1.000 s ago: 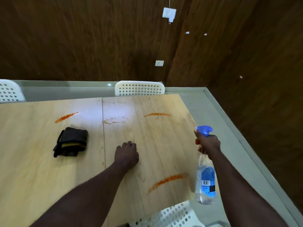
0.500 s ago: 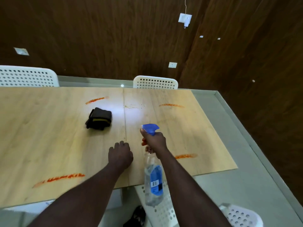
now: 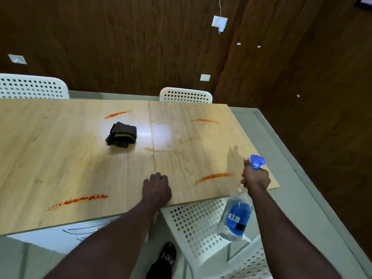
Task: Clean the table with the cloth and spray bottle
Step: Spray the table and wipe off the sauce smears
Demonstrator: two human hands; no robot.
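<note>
Right grip (image 3: 256,178): curled round the neck of the spray bottle (image 3: 235,216), blue nozzle above the knuckles. Bottle tilted at the counter's near right corner, its body hanging past the edge above a white chair (image 3: 199,222).
Left grip (image 3: 157,189): fingers curled under, holding nothing, resting on the counter (image 3: 60,158) near its front edge.
Cloth (image 3: 121,134): dark, folded, lying mid-counter, well apart from both grips.
Orange streaks: four, the nearest (image 3: 213,177) just left of the grip on the bottle.
Wet patch (image 3: 161,135): right of the cloth.

Right hand (image 3: 256,177) grips clear plastic blue-triggered spray bottle (image 3: 235,216), five o'clock; folded dark cloth (image 3: 121,134) on light wooden table (image 3: 60,158), nine o'clock
</note>
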